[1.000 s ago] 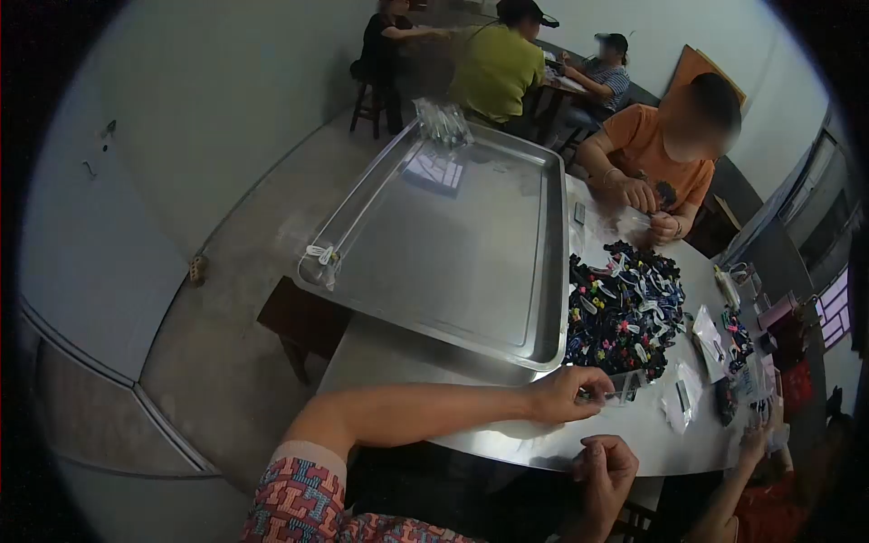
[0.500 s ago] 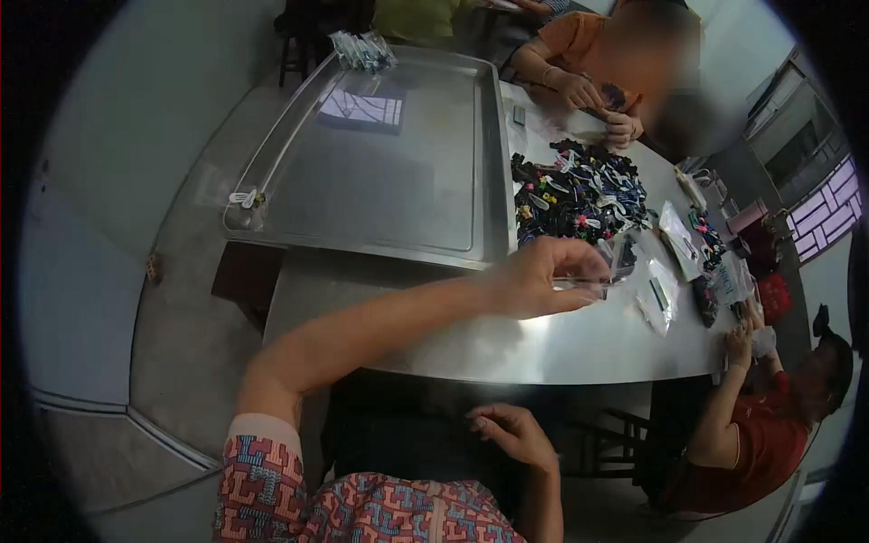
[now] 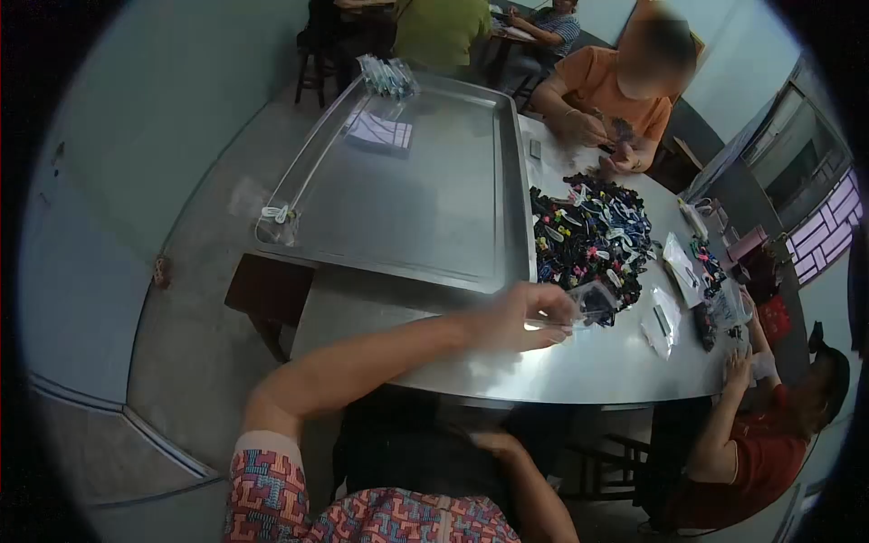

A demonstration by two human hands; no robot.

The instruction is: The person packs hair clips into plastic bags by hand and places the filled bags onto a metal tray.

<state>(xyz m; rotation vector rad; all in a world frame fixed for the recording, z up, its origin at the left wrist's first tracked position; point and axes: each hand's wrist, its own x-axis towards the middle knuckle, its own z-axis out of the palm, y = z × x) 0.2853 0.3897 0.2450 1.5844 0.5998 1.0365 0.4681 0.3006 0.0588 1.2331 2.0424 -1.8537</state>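
My left hand point(image 3: 534, 317) reaches across the metal table. Its thumb and fingers are pinched on clear plastic packaging point(image 3: 595, 302) with straight edges; glare and blur hide whether it is a bag or a box. The packaging hangs over the near edge of a pile of hair clips point(image 3: 593, 231), mostly dark with white, pink and yellow ones among them. Low beside my lap is my right hand point(image 3: 501, 443), its fingers blurred and partly lost against the dark clothing.
A large metal tray point(image 3: 425, 199) covers the table's left side, with bagged clips point(image 3: 387, 78) at its far corner and a small bag with a white clip point(image 3: 276, 215) at its near corner. White packets point(image 3: 661, 323) lie right of the pile. Co-workers sit opposite and at right.
My left hand has moved left and slightly down in view, still with the plastic. My right hand's fingers have become harder to see. The whole view has shifted, showing more of the room behind.
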